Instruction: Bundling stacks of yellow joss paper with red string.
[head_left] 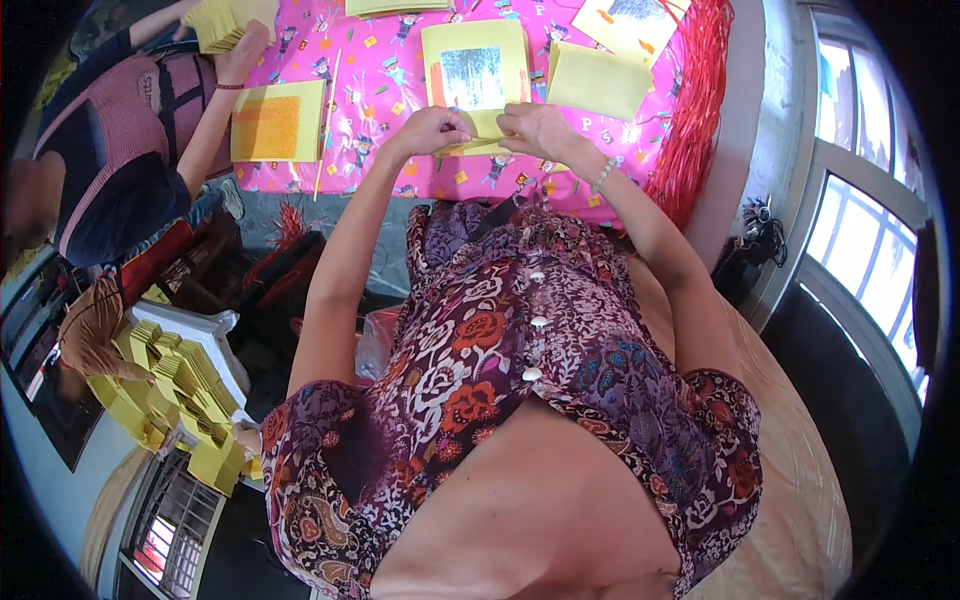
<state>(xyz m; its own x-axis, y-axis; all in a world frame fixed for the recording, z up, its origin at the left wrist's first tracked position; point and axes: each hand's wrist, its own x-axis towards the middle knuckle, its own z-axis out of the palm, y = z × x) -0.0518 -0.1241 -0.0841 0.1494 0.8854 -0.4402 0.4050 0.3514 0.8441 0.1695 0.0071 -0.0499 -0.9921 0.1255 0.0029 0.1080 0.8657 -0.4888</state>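
Observation:
A yellow sheet of joss paper (475, 75) with a silver foil square lies in front of me on the pink table cover. Its near edge is turned up and curled between my hands. My left hand (432, 132) pinches the left end of that folded edge, fingers closed. At the right end, my right hand (540, 132) grips the same edge with its fingers closed. More yellow paper shows just under the fold. Right of the sheet lies a plain yellow stack (600, 80), and beyond it rests another silver-patched sheet (632, 25).
A stack with an orange patch (278, 122) sits at the left beside a thin stick (328, 125). Red plastic strands (695, 110) hang along the table's right edge. At the left, a co-worker (125, 140) holds a fanned yellow stack (222, 22). Folded yellow papers (180, 375) fill the lower left.

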